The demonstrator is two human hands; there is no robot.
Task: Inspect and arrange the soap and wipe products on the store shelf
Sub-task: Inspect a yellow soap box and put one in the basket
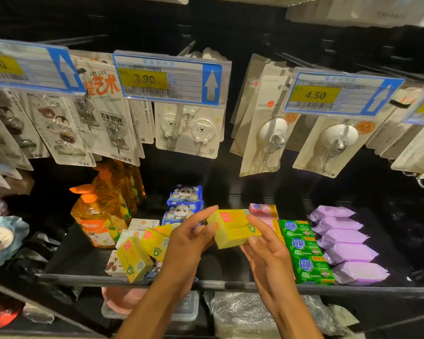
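I hold the yellow soap box (pixel 233 227) above the shelf (pixel 230 283), my left hand (pixel 189 243) and right hand (pixel 267 250) curled around its ends. I should turn it slowly, then set it beside the other yellow boxes (pixel 142 253).

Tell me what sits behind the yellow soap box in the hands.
Pink soap boxes show just behind the yellow soap box. The box and the right hand cover the rest of that row.
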